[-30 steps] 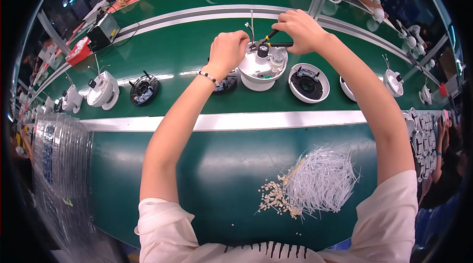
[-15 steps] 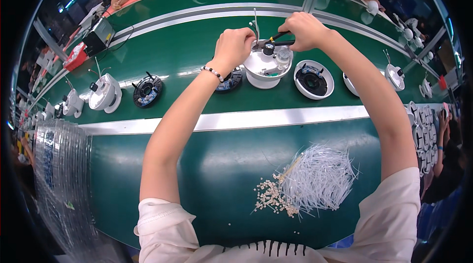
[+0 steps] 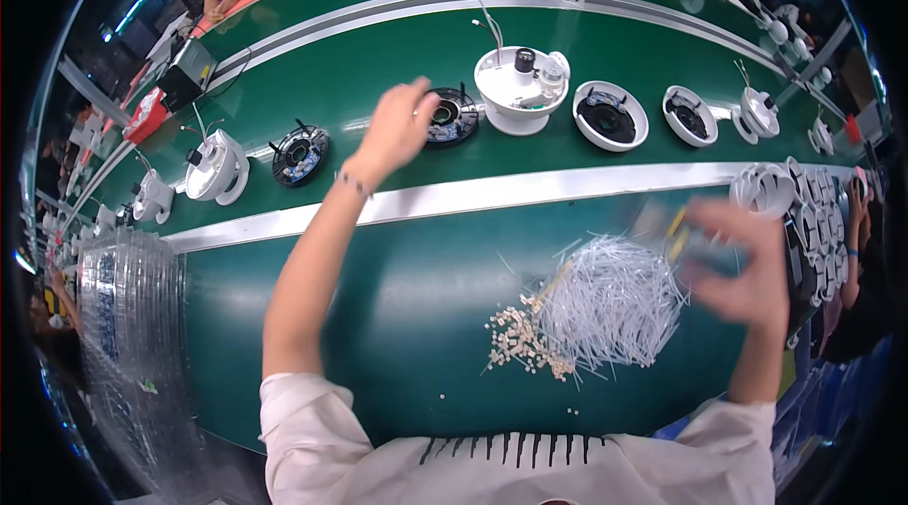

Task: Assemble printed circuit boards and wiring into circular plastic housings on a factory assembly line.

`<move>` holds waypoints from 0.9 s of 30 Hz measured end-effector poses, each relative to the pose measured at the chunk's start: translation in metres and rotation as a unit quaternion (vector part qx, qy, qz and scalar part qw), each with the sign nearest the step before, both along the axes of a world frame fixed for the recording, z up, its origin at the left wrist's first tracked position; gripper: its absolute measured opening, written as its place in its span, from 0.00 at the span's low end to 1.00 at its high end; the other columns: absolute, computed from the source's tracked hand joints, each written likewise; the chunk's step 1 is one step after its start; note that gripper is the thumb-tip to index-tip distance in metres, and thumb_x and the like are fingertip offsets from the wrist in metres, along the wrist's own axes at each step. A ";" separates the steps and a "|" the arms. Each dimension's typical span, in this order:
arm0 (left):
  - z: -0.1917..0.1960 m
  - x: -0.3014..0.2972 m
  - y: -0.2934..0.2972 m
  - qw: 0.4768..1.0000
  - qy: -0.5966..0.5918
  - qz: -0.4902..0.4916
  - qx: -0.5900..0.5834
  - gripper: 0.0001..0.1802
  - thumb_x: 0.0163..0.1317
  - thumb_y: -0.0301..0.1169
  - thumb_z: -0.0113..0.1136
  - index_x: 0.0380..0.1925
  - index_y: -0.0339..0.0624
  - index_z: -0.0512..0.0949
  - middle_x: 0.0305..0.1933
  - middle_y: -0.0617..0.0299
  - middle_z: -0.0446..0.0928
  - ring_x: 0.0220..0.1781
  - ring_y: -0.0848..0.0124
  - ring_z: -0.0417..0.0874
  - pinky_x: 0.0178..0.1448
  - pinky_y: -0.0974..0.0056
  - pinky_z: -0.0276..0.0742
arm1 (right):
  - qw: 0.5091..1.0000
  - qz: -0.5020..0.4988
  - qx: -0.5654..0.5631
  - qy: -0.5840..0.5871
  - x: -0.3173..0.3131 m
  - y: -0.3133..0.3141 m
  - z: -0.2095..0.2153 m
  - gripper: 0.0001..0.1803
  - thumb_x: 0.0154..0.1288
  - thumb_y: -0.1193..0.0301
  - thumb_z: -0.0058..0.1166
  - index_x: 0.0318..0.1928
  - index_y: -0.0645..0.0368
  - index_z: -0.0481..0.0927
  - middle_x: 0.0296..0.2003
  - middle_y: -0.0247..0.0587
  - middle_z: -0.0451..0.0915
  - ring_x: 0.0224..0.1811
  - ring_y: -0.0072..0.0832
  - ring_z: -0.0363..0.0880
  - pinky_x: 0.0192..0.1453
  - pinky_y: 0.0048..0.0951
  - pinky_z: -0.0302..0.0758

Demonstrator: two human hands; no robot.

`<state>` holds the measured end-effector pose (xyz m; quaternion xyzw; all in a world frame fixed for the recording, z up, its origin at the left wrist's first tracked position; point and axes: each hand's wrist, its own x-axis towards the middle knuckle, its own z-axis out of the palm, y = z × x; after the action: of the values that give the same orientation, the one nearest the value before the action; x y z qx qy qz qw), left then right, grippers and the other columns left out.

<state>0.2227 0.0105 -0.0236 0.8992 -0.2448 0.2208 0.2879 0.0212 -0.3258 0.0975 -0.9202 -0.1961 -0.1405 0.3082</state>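
Note:
My left hand hovers, fingers loosely apart and holding nothing, beside a black ring-shaped part with a circuit board. To its right stands an opened white camera housing, with a black lens barrel, a clear round piece and loose wires rising from it. My right hand, smeared by motion, is over the near bench, right of a pile of thin white plastic strips. The pliers at its fingers are blurred, with yellow on them. Small beige bits lie against the pile's left side.
White shells with black insides and further open housings line the green belt. A metal rail divides belt from bench. Clear plastic trays are stacked left; white round parts sit right. Other people work across and alongside.
My right hand has left the white housing with the pliers and come down right, beside the strips. My left hand has let go of the wires and moved left. The housing shifted slightly away.

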 end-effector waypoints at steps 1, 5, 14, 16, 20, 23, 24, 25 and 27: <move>-0.008 0.017 0.008 0.996 0.047 0.081 0.008 0.21 0.57 0.34 0.51 0.47 0.31 0.67 0.41 0.39 0.73 0.47 0.47 0.72 0.49 0.53 0.68 | 0.995 0.091 -0.030 0.021 -0.022 0.015 -0.008 0.22 0.30 0.73 0.64 0.36 0.59 0.79 0.31 0.41 0.80 0.30 0.32 0.77 0.33 0.27 0.72; -0.028 0.064 -0.028 0.967 0.179 0.165 0.075 0.36 0.44 0.40 0.64 0.53 0.37 0.65 0.47 0.46 0.73 0.50 0.53 0.74 0.53 0.59 0.70 | 0.968 0.214 -0.031 0.130 -0.100 0.064 -0.058 0.27 0.39 0.62 0.63 0.43 0.60 0.74 0.38 0.39 0.75 0.37 0.33 0.73 0.41 0.30 0.69; -0.035 -0.014 -0.017 0.957 0.107 0.090 -0.253 0.17 0.51 0.26 0.57 0.42 0.35 0.70 0.38 0.56 0.75 0.41 0.68 0.76 0.48 0.67 0.69 | 0.961 0.246 0.026 0.125 -0.146 0.127 -0.137 0.33 0.39 0.64 0.61 0.50 0.61 0.69 0.43 0.40 0.67 0.44 0.33 0.64 0.46 0.32 0.61; -0.031 -0.043 -0.013 0.919 0.158 0.031 -0.359 0.17 0.54 0.24 0.54 0.45 0.32 0.66 0.42 0.58 0.73 0.44 0.70 0.74 0.51 0.68 0.67 | 0.971 0.214 0.014 0.110 -0.145 0.122 -0.141 0.33 0.39 0.64 0.61 0.49 0.61 0.69 0.43 0.40 0.67 0.44 0.33 0.64 0.46 0.32 0.61; -0.038 -0.088 0.014 0.856 0.202 -0.031 -0.475 0.15 0.57 0.21 0.51 0.45 0.32 0.66 0.45 0.57 0.71 0.47 0.71 0.72 0.54 0.67 0.65 | 0.979 0.183 0.004 0.092 -0.135 0.105 -0.139 0.32 0.41 0.61 0.61 0.49 0.60 0.69 0.43 0.40 0.67 0.44 0.32 0.64 0.46 0.32 0.60; -0.042 -0.118 0.021 0.861 0.178 -0.029 -0.476 0.17 0.58 0.22 0.49 0.48 0.32 0.64 0.47 0.56 0.70 0.47 0.70 0.73 0.52 0.66 0.68 | 0.979 0.172 -0.030 0.102 -0.134 0.112 -0.136 0.33 0.41 0.58 0.61 0.49 0.61 0.69 0.45 0.42 0.67 0.47 0.35 0.64 0.50 0.34 0.60; -0.046 -0.124 0.022 0.857 0.171 -0.021 -0.485 0.17 0.59 0.22 0.49 0.49 0.32 0.63 0.47 0.56 0.70 0.47 0.70 0.73 0.52 0.67 0.69 | 0.981 0.166 -0.033 0.101 -0.134 0.115 -0.135 0.33 0.41 0.58 0.61 0.49 0.61 0.69 0.45 0.42 0.67 0.47 0.35 0.64 0.50 0.34 0.60; -0.046 -0.127 0.023 0.841 0.182 -0.019 -0.509 0.17 0.59 0.22 0.49 0.49 0.32 0.63 0.47 0.56 0.70 0.47 0.70 0.73 0.51 0.67 0.70 | 0.982 0.165 -0.030 0.085 -0.134 0.118 -0.135 0.34 0.41 0.57 0.62 0.49 0.61 0.69 0.45 0.43 0.67 0.48 0.37 0.64 0.52 0.36 0.59; -0.044 -0.129 0.018 0.826 0.193 -0.003 -0.529 0.18 0.60 0.24 0.47 0.51 0.34 0.61 0.48 0.55 0.70 0.48 0.69 0.73 0.50 0.67 0.72 | 0.980 0.183 0.001 0.076 -0.128 0.112 -0.134 0.37 0.39 0.53 0.62 0.48 0.63 0.69 0.47 0.50 0.65 0.50 0.42 0.63 0.56 0.40 0.58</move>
<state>0.0934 0.0287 -0.0680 0.6322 -0.0329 0.1375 0.7618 -0.1067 -0.2134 -0.0369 -0.8765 -0.3373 -0.0117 0.3433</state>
